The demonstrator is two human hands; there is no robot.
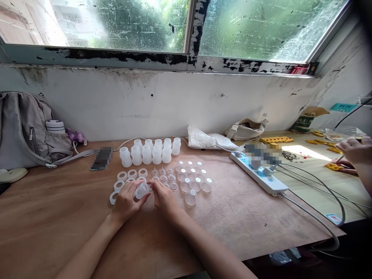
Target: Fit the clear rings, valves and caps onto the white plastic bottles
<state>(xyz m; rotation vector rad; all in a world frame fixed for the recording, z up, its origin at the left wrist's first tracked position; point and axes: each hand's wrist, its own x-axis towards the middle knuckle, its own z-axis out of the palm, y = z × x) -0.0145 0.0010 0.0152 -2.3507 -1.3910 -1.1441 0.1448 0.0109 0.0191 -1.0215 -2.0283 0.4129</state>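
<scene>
My left hand (127, 196) is closed around a clear ribbed plastic piece (142, 190), tilted just above the table. My right hand (163, 195) has thumb and fingertips pinched together at that piece's right end; whatever small part they grip is mostly hidden. White plastic rings (132, 173) lie in rows behind and left of my left hand. Beyond my right hand are small clear pointed fittings (163, 178), and to its right stand clear round discs (190, 198) with white centres. Several frosted white bottles (147, 155) stand upright farther back.
A blurred phone (101, 158) lies at the left near a grey backpack (26, 128). To the right are a white power strip (258, 173) with cables, a white padded envelope (210, 140) and a beige bag (247, 129). Another person's hand (356, 151) works at the far right.
</scene>
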